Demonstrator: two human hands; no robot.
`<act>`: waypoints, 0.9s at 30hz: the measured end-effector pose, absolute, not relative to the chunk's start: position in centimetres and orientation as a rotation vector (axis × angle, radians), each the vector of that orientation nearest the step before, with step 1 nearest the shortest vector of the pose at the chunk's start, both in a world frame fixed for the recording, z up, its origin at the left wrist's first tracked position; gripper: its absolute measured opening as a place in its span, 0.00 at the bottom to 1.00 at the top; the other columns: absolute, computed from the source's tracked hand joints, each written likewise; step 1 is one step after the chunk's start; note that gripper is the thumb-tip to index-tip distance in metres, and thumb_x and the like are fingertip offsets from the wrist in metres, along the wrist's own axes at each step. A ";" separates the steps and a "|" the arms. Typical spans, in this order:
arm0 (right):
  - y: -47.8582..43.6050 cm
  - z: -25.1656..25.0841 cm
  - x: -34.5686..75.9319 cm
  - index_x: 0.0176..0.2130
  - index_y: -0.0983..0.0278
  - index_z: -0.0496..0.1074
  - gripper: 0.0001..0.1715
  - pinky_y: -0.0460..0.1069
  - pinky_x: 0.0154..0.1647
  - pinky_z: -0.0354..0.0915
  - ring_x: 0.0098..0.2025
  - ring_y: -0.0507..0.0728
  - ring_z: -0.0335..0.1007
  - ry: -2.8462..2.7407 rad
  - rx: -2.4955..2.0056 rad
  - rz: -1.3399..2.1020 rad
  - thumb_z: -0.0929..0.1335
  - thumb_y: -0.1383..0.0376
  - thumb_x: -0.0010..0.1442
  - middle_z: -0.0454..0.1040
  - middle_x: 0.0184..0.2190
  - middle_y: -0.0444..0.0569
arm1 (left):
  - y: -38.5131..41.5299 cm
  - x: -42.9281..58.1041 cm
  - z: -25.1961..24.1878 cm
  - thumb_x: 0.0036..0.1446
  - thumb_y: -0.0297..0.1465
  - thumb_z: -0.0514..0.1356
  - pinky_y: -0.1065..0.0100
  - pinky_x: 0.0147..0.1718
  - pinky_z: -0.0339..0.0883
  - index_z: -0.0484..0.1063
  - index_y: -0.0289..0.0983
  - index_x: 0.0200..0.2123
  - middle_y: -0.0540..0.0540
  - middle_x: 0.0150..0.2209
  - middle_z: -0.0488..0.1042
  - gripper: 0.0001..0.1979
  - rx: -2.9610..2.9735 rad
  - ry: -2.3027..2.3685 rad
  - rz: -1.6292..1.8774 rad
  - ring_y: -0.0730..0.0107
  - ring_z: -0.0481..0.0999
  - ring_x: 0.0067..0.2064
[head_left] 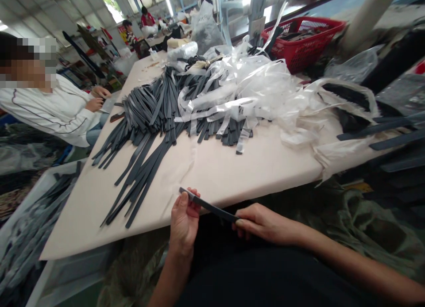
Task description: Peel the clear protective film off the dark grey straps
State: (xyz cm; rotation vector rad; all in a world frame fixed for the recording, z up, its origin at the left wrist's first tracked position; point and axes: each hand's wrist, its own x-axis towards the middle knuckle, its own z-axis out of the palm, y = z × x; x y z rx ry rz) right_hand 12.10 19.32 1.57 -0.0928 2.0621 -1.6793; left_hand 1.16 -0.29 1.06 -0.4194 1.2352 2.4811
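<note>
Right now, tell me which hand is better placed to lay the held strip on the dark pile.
Probably left. The left hand pinches the strip at the table edge, nearer the dark pile; the right hand holds its other end, off the table.

the left hand (183, 220) is pointing up from the lower edge on a bare forearm, wrist nearly straight, palm facing right, the thumb standing upright and the fingers (195, 194) curling over against it in a pinch. the right hand (264, 224) is lying in from the lower right on a bare, nearly level forearm, back facing up, its fingertips pinching together. the two hands are sitting near each other, not touching.
</note>
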 end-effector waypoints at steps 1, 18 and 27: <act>19.6 0.8 13.1 0.36 0.68 0.72 0.23 0.44 0.26 0.64 0.26 0.52 0.69 2.042 -0.001 -1.668 0.60 0.52 0.66 0.74 0.27 0.49 | -0.6 1.4 0.7 0.36 0.34 0.77 0.72 0.32 0.74 0.79 0.36 0.31 0.48 0.31 0.81 0.17 -0.442 1.230 2.463 0.70 0.79 0.33; 23.5 -3.4 23.4 0.28 0.64 0.75 0.29 0.46 0.27 0.60 0.27 0.54 0.64 2.262 0.276 -1.659 0.63 0.45 0.63 0.71 0.24 0.47 | 2.0 8.8 -2.7 0.46 0.39 0.73 0.70 0.38 0.67 0.81 0.35 0.37 0.41 0.40 0.81 0.17 -0.297 1.168 2.047 0.66 0.77 0.41; 22.0 -4.2 21.6 0.37 0.66 0.77 0.35 0.48 0.29 0.63 0.28 0.56 0.67 2.378 0.139 -1.691 0.60 0.40 0.62 0.72 0.26 0.49 | 4.2 10.7 -2.5 0.41 0.41 0.73 0.65 0.39 0.64 0.82 0.31 0.34 0.39 0.34 0.80 0.20 0.008 1.201 1.830 0.64 0.75 0.35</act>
